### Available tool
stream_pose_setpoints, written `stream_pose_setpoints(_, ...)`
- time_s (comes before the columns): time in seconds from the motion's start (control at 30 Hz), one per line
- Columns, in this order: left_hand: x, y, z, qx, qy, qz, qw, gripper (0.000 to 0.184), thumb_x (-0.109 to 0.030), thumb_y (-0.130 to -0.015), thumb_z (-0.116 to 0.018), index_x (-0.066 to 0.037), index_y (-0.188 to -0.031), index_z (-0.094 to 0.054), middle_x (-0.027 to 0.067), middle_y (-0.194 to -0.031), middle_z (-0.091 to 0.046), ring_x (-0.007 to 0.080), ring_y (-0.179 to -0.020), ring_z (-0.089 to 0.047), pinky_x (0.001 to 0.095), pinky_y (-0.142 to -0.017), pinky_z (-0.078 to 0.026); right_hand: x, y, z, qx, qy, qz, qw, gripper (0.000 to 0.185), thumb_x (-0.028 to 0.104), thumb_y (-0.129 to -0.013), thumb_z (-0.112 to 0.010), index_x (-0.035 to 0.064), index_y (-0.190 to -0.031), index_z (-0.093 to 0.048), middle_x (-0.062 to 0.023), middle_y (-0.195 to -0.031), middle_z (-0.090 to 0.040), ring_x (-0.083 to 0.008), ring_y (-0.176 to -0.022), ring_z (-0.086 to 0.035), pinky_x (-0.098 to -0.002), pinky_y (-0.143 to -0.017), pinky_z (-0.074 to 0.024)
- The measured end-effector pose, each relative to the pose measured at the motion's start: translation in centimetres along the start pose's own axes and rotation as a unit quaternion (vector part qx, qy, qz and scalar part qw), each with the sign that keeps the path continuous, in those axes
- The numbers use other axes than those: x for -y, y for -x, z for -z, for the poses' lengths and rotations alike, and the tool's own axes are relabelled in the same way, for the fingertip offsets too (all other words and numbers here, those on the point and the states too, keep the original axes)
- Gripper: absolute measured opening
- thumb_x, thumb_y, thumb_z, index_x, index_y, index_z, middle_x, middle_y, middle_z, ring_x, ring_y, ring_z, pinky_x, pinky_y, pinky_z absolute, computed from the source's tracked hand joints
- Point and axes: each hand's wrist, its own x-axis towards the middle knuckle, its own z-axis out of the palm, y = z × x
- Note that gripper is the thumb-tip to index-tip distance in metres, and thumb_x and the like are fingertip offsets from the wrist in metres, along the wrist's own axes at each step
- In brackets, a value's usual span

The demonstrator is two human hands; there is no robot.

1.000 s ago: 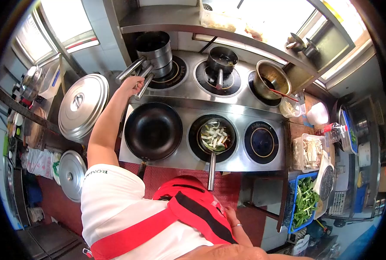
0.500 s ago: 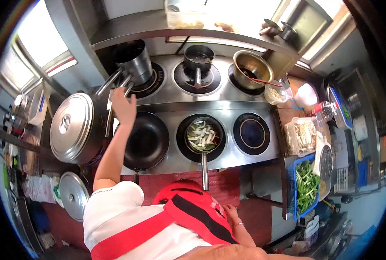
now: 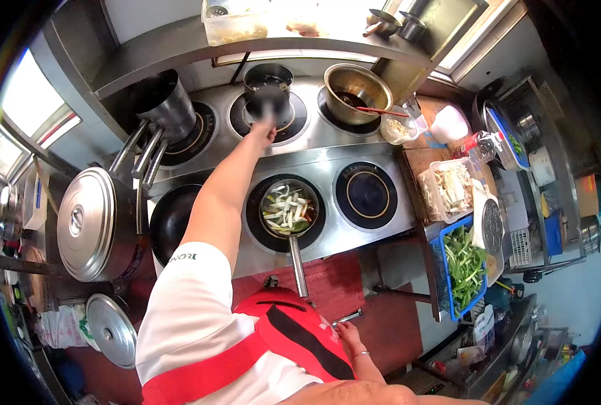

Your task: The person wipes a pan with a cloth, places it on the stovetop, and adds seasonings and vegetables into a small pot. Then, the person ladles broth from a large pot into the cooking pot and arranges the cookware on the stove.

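Note:
My left hand [image 3: 265, 131] reaches over the rear middle burner, its fingers closed on the pale handle of a dark round-headed tool [image 3: 267, 103], blurred by motion. Just behind that tool stands a small dark saucepan [image 3: 267, 71], partly covered by it. My right hand [image 3: 348, 331] hangs low beside the red apron [image 3: 283, 310]. Its fingers look curled but are too small to read, and a metal bar [image 3: 348, 317] shows close by. On the front middle burner a frying pan [image 3: 296, 266] holds cut white and green vegetables [image 3: 289, 206].
A tall pot [image 3: 169, 111] with several handles and a black wok [image 3: 172, 219] stand at left, near a lidded stockpot [image 3: 84, 223]. A metal bowl [image 3: 358, 88] sits at the rear right. A mushroom tub [image 3: 449, 189] and blue greens basket [image 3: 459, 312] line the right side.
My left hand has moved right, from the tall pot's handles to the rear middle burner, with the dark tool now in it. The view has shifted, and my right hand stays low.

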Motion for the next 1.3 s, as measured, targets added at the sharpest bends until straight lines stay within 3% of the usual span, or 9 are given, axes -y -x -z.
stream_pose_setpoints(0.07,0.4,0.4,0.3,-0.034,-0.021,-0.002,0.999,0.025,-0.028,-0.089,-0.061,-0.006,-0.088,-0.049,0.0026,-0.068,-0.049,0.0089,-0.054,-0.046,0.0228,-0.045,-0.035,0.1,0.9,-0.1,-0.006,0.003,-0.012,1.0,0.03,0.022,-0.09,-0.058,0.0003,-0.112,-0.056,-0.0099,-0.088,-0.065,-0.0164,-0.077,-0.063,-0.0276,-0.066,-0.051)
stream_pose_setpoints(0.13,0.2,2.0,1.4,-0.038,-0.029,-0.014,0.999,0.017,-0.02,-0.09,-0.056,-0.005,-0.087,-0.048,0.002,-0.069,-0.048,0.0073,-0.051,-0.041,0.0217,-0.042,-0.032,2.0,2.7,-0.4,-0.038,0.215,0.049,0.975,0.033,0.023,-0.088,-0.06,0.0002,-0.111,-0.058,-0.0114,-0.094,-0.065,-0.0176,-0.079,-0.062,-0.0282,-0.069,-0.0502)
stream_pose_setpoints(0.43,-0.7,25.9,11.8,0.084,-0.007,-0.002,0.996,0.015,-0.018,-0.09,-0.053,-0.003,-0.093,-0.052,0.0007,-0.069,-0.05,0.0033,-0.048,-0.034,0.0165,-0.043,-0.027,3.0,-2.8,2.0,0.061,0.144,0.031,0.987,0.032,0.026,-0.088,-0.061,0.0012,-0.108,-0.059,-0.0107,-0.089,-0.066,-0.016,-0.073,-0.063,-0.0285,-0.064,-0.051)
stream_pose_setpoints(0.63,-3.1,41.9,15.6,0.059,-0.013,-0.127,0.99,0.029,-0.017,-0.09,-0.052,0.004,-0.109,-0.054,0.0002,-0.069,-0.049,0.0026,-0.048,-0.034,0.0161,-0.042,-0.025,5.0,-8.2,2.7,0.072,0.155,0.109,0.979,0.031,0.022,-0.089,-0.058,-0.001,-0.109,-0.056,-0.012,-0.086,-0.066,-0.0195,-0.073,-0.066,-0.0306,-0.06,-0.0529)
stream_pose_setpoints(0.7,-5.2,44.6,16.7,0.043,-0.056,-0.186,0.98,0.033,-0.019,-0.092,-0.049,0.007,-0.112,-0.052,-0.001,-0.065,-0.046,0.0029,-0.046,-0.033,0.018,-0.04,-0.024,3.6,-12.2,3.5,0.078,0.268,0.238,0.93,0.032,0.022,-0.089,-0.059,-0.0018,-0.109,-0.056,-0.0136,-0.089,-0.066,-0.0204,-0.074,-0.065,-0.032,-0.061,-0.0533)
stream_pose_setpoints(0.73,-6.3,45.4,17.0,0.02,-0.068,-0.217,0.974,0.035,-0.02,-0.092,-0.049,0.007,-0.113,-0.052,-0.0015,-0.064,-0.045,0.0028,-0.045,-0.032,0.018,-0.039,-0.024,5.0,-11.2,2.9,0.093,0.27,0.206,0.936,0.03,0.021,-0.089,-0.058,-0.0019,-0.109,-0.056,-0.0134,-0.091,-0.066,-0.0203,-0.077,-0.065,-0.0315,-0.064,-0.0529)
stream_pose_setpoints(0.83,-10.8,46.2,16.8,0.002,-0.015,-0.252,0.968,0.037,-0.023,-0.093,-0.049,0.007,-0.112,-0.053,-0.003,-0.061,-0.044,0.0022,-0.043,-0.03,0.0182,-0.039,-0.024,9.0,-6.9,1.1,0.085,0.351,0.261,0.895,0.028,0.019,-0.089,-0.057,-0.0018,-0.107,-0.057,-0.012,-0.091,-0.065,-0.019,-0.08,-0.064,-0.0303,-0.067,-0.0523)
stream_pose_setpoints(0.97,-17.9,42.2,18.0,0.032,-0.044,-0.296,0.954,0.03,-0.022,-0.094,-0.048,0.007,-0.102,-0.055,-0.0003,-0.064,-0.048,0.0018,-0.043,-0.031,0.018,-0.04,-0.023,8.2,-7.5,0.9,0.119,0.229,0.182,0.949,0.027,0.018,-0.09,-0.056,-0.0018,-0.107,-0.057,-0.0108,-0.092,-0.064,-0.0178,-0.08,-0.064,-0.0293,-0.068,-0.0518)
stream_pose_setpoints(1.3,-29.6,30.7,17.8,-0.051,-0.003,-0.258,0.965,0.027,-0.023,-0.085,-0.062,0.002,-0.085,-0.052,0.0019,-0.06,-0.051,0.0034,-0.041,-0.039,0.0169,-0.037,-0.031,6.0,-1.5,2.0,0.07,0.151,0.121,0.979,0.032,0.027,-0.087,-0.059,-0.002,-0.101,-0.061,-0.0112,-0.088,-0.068,-0.0182,-0.073,-0.066,-0.0293,-0.062,-0.0517)
